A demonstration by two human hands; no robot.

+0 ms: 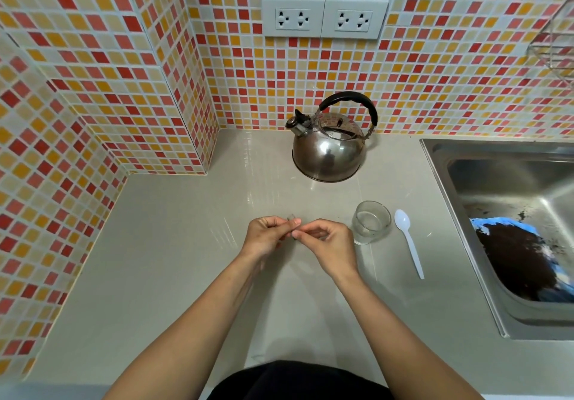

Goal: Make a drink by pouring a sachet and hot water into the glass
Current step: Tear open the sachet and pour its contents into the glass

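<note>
Above the middle of the grey counter, my left hand [269,234] and my right hand [330,243] meet, both pinching a small sachet [292,217]. Only a pale corner of it shows between the fingers; the rest is hidden. A short clear glass [371,222] stands just to the right of my right hand, looking empty. A steel kettle [328,142] with a black handle sits upright at the back, near the tiled wall.
A white plastic spoon [409,240] lies right of the glass. A steel sink [509,213] fills the right side, holding a blue-and-dark object [521,257]. Two wall sockets [324,17] sit above the kettle. A tiled column [161,89] juts out at the back left.
</note>
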